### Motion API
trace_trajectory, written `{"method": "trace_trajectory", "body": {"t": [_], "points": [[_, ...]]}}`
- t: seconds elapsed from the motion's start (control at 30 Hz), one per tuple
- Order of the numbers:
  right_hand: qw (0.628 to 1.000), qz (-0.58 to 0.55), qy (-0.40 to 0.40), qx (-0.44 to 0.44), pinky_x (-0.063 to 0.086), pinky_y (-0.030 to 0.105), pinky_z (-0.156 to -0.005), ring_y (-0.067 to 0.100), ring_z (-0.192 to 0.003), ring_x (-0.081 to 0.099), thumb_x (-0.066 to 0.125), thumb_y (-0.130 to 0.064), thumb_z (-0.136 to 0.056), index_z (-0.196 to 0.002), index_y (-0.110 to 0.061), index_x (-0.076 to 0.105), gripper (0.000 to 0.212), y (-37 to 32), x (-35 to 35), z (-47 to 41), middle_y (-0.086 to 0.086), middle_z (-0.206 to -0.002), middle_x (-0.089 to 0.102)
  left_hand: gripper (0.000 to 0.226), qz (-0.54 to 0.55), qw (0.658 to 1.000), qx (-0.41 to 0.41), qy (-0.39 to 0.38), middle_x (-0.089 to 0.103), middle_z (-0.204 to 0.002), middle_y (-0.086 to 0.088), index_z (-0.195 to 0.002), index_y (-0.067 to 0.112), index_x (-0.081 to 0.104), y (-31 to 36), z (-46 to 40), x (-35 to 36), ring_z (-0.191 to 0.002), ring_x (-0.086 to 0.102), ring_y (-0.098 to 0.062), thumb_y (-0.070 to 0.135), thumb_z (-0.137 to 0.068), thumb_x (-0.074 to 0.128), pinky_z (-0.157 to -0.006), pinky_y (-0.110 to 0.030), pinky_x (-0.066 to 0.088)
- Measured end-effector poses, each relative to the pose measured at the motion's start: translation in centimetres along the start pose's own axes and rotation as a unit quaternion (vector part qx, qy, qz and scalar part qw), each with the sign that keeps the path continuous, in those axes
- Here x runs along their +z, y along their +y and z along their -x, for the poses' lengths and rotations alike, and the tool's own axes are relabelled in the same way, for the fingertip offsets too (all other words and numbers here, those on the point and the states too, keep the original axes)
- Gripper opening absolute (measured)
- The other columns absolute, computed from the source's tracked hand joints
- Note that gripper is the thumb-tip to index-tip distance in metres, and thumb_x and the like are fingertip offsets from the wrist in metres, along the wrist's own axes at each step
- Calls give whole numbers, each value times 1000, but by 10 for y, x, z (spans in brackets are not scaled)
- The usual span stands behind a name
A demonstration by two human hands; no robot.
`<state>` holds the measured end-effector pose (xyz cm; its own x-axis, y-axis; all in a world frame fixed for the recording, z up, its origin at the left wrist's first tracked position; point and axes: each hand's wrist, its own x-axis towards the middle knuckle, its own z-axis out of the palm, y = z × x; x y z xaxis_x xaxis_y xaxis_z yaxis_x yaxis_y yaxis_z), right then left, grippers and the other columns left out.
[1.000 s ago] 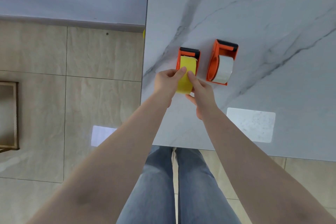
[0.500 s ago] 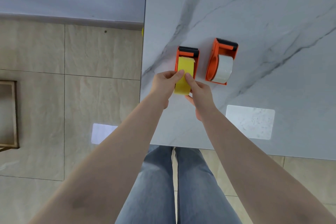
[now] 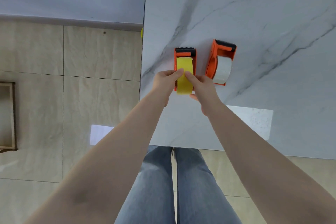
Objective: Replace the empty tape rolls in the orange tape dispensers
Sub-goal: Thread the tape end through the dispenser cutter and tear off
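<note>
Yellow roll (image 3: 184,76) seated in the left dispenser (image 3: 185,54).
Left hand (image 3: 166,82) and right hand (image 3: 201,85) fingers clamped the roll, apparently pressing it home.

Between the grips: the left hand (image 3: 164,82) and right hand (image 3: 201,87) pinch the yellow tape roll (image 3: 184,76) from both sides, so no way through.
Ahead of the grips: the black cutter end of the left orange dispenser (image 3: 185,53) blocks; past it the bench (image 3: 263,23) lies bare up to its far edge.
Right of the right hand: the second orange dispenser (image 3: 211,63) with its white tape roll (image 3: 222,70) stands just beside, leaving a narrow lane.
Farther right: open marble.
Left of the left hand: the bench edge is near, then tiled floor (image 3: 91,96) below.
Behind the grips: bare bench, crossed only by both forearms.
</note>
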<state>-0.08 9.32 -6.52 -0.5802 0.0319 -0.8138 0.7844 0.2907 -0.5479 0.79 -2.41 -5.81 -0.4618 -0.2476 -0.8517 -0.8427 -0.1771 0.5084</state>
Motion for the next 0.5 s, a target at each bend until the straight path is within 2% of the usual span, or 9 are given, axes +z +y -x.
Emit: {"method": "trace_trajectory", "body": {"t": [0.1,0.2,0.3,0.5], "points": [[992,82,58,-77,45,28,-92,14,-109,56,68,-48,-85,-127,-14,52,57,-6,-9,-3,-3,-120,59,41,2,1000,-4,-1,68,-115,-6,-117,10,64,-2,3,-2,-110,62,-25,38,-87,68,-101,-38,47],[978,115,56,-163,41,22,-90,7,-107,52,71,-33,-86,-131,-16,52,51,-14,-13,-7,-8,-118,56,25,-10,1000,-2,-5,65,-110,-3,-106,19,61,-2,4,-3,-109,60,-25,36,-89,66,-101,-39,47],[976,130,37,-171,47,25,-91,10,-106,56,73,-30,-85,-130,-18,55,50,-17,-11,-13,-4,-119,60,17,-5,1000,-4,-7,63,-102,0,-97,23,57,-1,7,-3,-107,60,-25,36,-91,65,-98,-38,48],[975,98,49,-192,54,35,-93,13,-103,62,74,-23,-84,-118,-20,63,36,-17,-8,-16,-6,-108,63,23,-2,1000,-8,-1,63,-109,-1,-103,22,57,2,7,-3,-109,59,-25,39,-90,65,-99,-40,48]]}}
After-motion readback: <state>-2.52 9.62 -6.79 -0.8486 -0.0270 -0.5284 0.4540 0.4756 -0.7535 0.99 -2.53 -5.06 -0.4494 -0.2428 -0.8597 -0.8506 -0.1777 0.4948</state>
